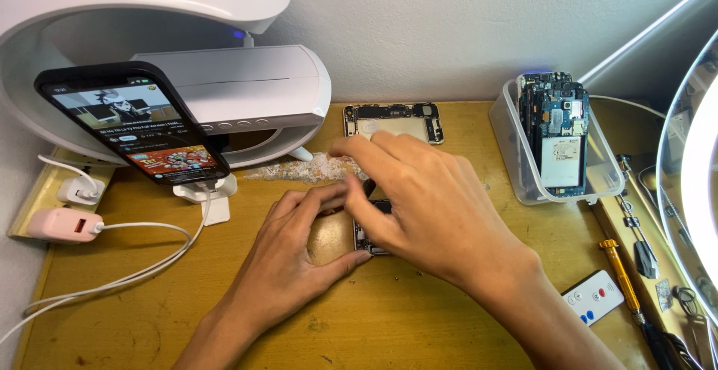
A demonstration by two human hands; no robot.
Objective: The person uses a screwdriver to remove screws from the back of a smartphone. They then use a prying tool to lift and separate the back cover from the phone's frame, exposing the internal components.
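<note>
My left hand (295,254) lies flat on the wooden desk (419,325), thumb and fingers pinching the left edge of a small dark phone board (372,244). My right hand (419,198) arches over the same board from the right, its fingers pressing down on the upper part, so most of the board is hidden. A stripped phone frame (393,122) lies flat just behind my hands near the wall. What my right fingertips grip, if anything, is hidden.
A phone on a white stand (131,123) plays video at left, before a white lamp-like device (247,93). Chargers and cables (67,224) lie far left. A clear tub of phone boards (557,138) stands right; a small white remote (593,296) and screwdrivers (624,276) lie nearby.
</note>
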